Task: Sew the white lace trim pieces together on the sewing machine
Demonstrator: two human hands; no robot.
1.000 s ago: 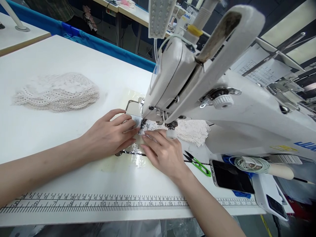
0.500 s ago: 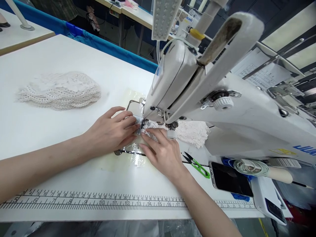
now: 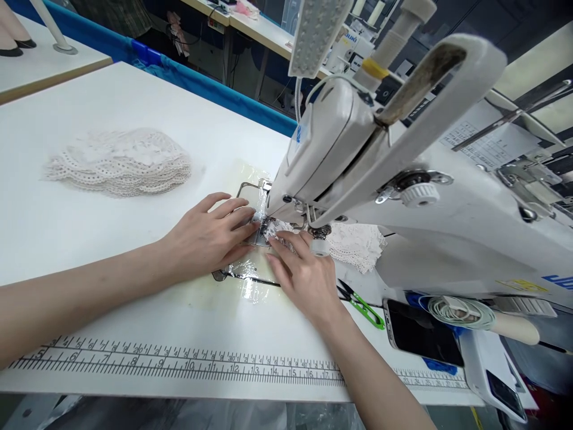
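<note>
My left hand (image 3: pixel 210 236) rests with bent, slightly spread fingers at the left of the sewing machine's (image 3: pixel 333 134) presser foot (image 3: pixel 267 226). Its fingertips reach the clear-covered plate. To the right of the foot lies a small piece of white lace fabric (image 3: pixel 278 228). My right hand (image 3: pixel 307 278) lays its fingertips on the near edge of that lace, thumb apart from the fingers. More white lace (image 3: pixel 356 243) lies behind my right hand, under the machine arm. Whether the two lace parts join is hidden.
A stack of scalloped white lace pieces (image 3: pixel 120 164) lies at the left of the table. Green thread snips (image 3: pixel 364 307), a phone (image 3: pixel 421 331) and a coiled pale cord (image 3: pixel 461 312) are at the right. A printed ruler (image 3: pixel 188 365) runs along the front edge.
The whole view has shifted slightly, so most things appear farther right. Both hands keep nearly the same places beside the presser foot; the lace shows little visible movement.
</note>
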